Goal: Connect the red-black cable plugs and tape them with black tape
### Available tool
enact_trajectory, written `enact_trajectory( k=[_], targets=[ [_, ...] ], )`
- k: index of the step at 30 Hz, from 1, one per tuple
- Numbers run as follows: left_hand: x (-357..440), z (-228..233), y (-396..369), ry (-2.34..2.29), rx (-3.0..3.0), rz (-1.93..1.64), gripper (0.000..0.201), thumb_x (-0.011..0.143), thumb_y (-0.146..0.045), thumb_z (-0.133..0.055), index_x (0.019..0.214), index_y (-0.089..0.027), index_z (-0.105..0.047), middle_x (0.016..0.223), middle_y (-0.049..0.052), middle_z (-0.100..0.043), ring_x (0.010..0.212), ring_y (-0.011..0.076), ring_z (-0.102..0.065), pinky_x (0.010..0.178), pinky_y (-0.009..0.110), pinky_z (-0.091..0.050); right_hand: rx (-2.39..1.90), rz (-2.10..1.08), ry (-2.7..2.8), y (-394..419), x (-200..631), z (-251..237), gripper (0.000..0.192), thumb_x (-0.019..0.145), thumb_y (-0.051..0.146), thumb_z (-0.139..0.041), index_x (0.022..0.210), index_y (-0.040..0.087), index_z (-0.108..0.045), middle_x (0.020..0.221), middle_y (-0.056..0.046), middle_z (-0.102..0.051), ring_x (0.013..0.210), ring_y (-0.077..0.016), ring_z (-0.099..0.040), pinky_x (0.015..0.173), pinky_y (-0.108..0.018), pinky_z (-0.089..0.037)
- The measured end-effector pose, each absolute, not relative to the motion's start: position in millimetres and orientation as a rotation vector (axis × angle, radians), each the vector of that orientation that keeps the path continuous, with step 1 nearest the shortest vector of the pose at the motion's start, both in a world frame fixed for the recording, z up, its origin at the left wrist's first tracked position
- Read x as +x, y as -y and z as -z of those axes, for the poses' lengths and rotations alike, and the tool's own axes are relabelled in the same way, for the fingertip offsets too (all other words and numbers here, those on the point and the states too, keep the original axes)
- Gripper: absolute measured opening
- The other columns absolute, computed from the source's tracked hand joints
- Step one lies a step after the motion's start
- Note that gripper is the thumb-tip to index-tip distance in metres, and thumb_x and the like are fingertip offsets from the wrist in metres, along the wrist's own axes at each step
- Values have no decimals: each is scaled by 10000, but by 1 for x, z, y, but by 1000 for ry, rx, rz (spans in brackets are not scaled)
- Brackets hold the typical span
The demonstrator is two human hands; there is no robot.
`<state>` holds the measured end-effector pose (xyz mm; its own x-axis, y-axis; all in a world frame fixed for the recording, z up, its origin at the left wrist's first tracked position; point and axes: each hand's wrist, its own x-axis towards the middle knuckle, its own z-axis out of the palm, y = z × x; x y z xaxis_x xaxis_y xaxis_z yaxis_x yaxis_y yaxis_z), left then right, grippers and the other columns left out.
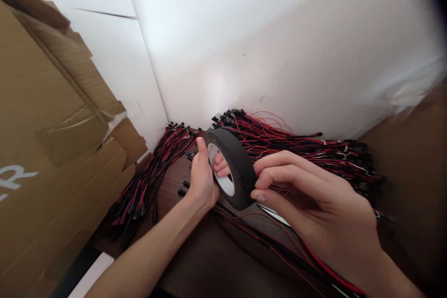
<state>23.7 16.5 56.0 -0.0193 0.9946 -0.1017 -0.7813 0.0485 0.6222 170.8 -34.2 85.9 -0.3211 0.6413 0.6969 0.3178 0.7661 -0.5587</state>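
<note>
A wide roll of black tape point(240, 167) with a white core is held up at the centre of the head view. My left hand point(203, 177) grips it from the left, thumb along the rim and fingers showing through the core. On the other side, my right hand point(324, 209) has thumb and fingers closed together at the roll's outer surface; any tape end between them is too small to make out. Below the roll, a bundle of red and black wires point(258, 238) lies on the brown table point(195, 247). A pale pointed strip point(274, 214) is partly behind my right hand.
Many red and black cables with black connectors lie in a large pile point(279, 132) against the white wall point(244, 46). A smaller cable pile point(150, 177) sits left. A torn cardboard box point(52, 116) fills the left side.
</note>
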Motion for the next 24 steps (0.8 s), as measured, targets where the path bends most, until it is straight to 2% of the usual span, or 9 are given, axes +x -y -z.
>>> enact_trajectory(
  k=[5, 11, 24],
  targets=[
    [22, -52, -20, -670, 437, -1535, 566, 781, -628, -634, 551, -145, -449, 475, -64, -349, 383, 38, -280, 355, 137, -232, -731, -372, 2003, 32, 173, -86, 133, 863, 79, -631, 796, 186, -588, 904, -19, -628, 802, -94, -615, 722, -173, -527],
    [18, -50, -23, -645, 451, -1526, 542, 815, -602, -618, 563, -139, -487, 478, -61, -365, 380, 43, -309, 362, 145, -259, -670, -507, 1851, 27, 171, -76, 128, 873, 113, -638, 935, 204, -575, 953, -27, -647, 906, -127, -641, 764, -228, -556],
    [16, -51, -24, -637, 538, -1672, 529, 783, -589, -663, 569, -152, -456, 457, -68, -391, 348, 29, -323, 328, 127, -259, -664, -282, 1998, 31, 169, -80, 133, 868, 43, -619, 861, 171, -586, 882, -15, -625, 802, -77, -608, 734, -147, -503]
  ],
)
